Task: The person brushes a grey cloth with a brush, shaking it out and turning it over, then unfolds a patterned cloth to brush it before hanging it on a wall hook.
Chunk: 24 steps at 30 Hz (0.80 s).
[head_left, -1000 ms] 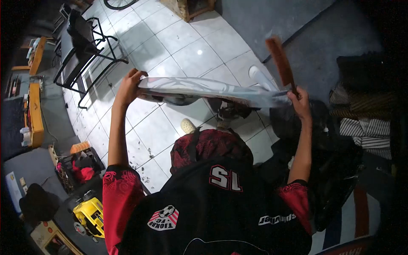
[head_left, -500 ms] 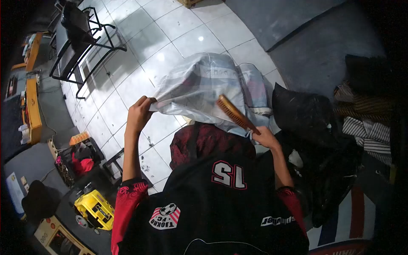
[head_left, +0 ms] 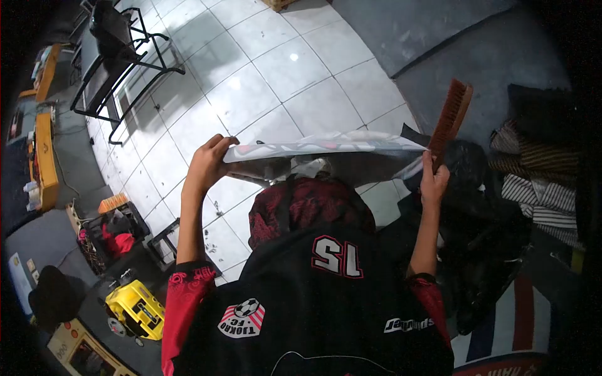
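A thin, pale printed barber cape point(head_left: 326, 145) is stretched level between my two hands, its grey underside showing toward me. My left hand point(head_left: 210, 164) pinches its left corner. At the other end, my right hand point(head_left: 434, 182) grips the cape's right corner together with the handle of a wooden brush point(head_left: 449, 119). The brush stands up from that hand, bristles facing left. Below the cape are my knees in dark red and black patterned cloth point(head_left: 310, 213).
Left, a black metal-framed chair point(head_left: 119, 62) stands on white tiles. Nearer are a yellow toy-like machine point(head_left: 139, 308) and a box with red cloth point(head_left: 118, 238). To the right lie black bags point(head_left: 461, 169) and folded striped cloths point(head_left: 539, 200). Dark bits dot the floor.
The cape was draped forward over the floor and is now lifted and pulled taut. My right hand has moved right and up, and the brush has swung from pointing left to pointing up.
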### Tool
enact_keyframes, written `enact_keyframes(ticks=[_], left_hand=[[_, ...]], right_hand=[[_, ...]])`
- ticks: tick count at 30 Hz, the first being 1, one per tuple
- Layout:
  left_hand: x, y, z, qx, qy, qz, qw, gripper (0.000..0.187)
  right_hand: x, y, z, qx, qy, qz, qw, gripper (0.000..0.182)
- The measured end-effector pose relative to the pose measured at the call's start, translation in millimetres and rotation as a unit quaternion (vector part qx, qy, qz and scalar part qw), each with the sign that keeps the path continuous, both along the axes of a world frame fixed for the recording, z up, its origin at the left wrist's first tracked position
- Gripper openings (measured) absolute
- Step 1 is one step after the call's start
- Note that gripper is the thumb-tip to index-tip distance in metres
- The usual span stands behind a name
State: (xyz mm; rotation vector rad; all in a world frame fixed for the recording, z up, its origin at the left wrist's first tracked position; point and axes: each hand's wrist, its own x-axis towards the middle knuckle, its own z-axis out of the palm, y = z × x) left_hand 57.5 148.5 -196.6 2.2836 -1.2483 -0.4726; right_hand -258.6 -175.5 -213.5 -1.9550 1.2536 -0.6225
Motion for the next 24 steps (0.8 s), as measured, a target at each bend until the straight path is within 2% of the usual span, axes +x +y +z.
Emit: enact_keyframes(ticks=[4, 6, 8, 9, 10, 12, 16, 18, 21, 24], left_hand=[[7.7, 26.3, -58.2, 0.055, 0.001, 0.004, 0.998, 0.028], [9.9, 36.9, -89.6, 0.065, 0.015, 0.057, 0.996, 0.025], [3.0, 36.6, -104.0, -0.057, -0.089, 0.209, 0.972, 0.025], [4.4, 37.8, -111.6, -0.092, -0.109, 0.253, 0.957, 0.026], [9.5, 29.4, -112.1, -0.153, -0.147, 0.284, 0.935, 0.025], [21.3, 14.9, -118.9, -0.227, -0.057, 0.315, 0.920, 0.023], [57.3, -19.6, -119.5, -0.271, 0.024, 0.358, 0.893, 0.015], [79.1, -38.5, -97.4, -0.342, -0.014, 0.360, 0.868, 0.008], [112.8, -63.9, -27.0, -0.476, -0.088, 0.340, 0.806, 0.007], [108.1, -68.2, 55.9, -0.511, -0.193, 0.300, 0.782, 0.015]], right_hand=[[5.3, 2.8, 4.6, 0.074, -0.057, 0.019, 0.995, 0.034], [0.8, 1.9, -5.7, 0.118, -0.045, 0.069, 0.990, 0.032], [-5.2, -2.8, -16.0, 0.156, -0.006, 0.141, 0.978, 0.031], [-2.2, -3.9, -11.8, 0.182, -0.021, 0.172, 0.968, 0.030], [4.3, -6.4, -4.0, 0.148, -0.005, 0.222, 0.964, 0.028], [17.2, -10.2, 3.6, 0.085, 0.027, 0.317, 0.944, 0.023], [42.8, -41.4, 3.6, -0.060, 0.119, 0.279, 0.951, 0.014], [56.3, -59.4, -4.8, -0.148, 0.165, 0.217, 0.951, 0.015], [83.2, -62.0, 33.0, -0.204, 0.122, 0.120, 0.964, 0.014], [85.8, -60.0, 68.2, -0.357, -0.038, 0.062, 0.931, 0.018]])
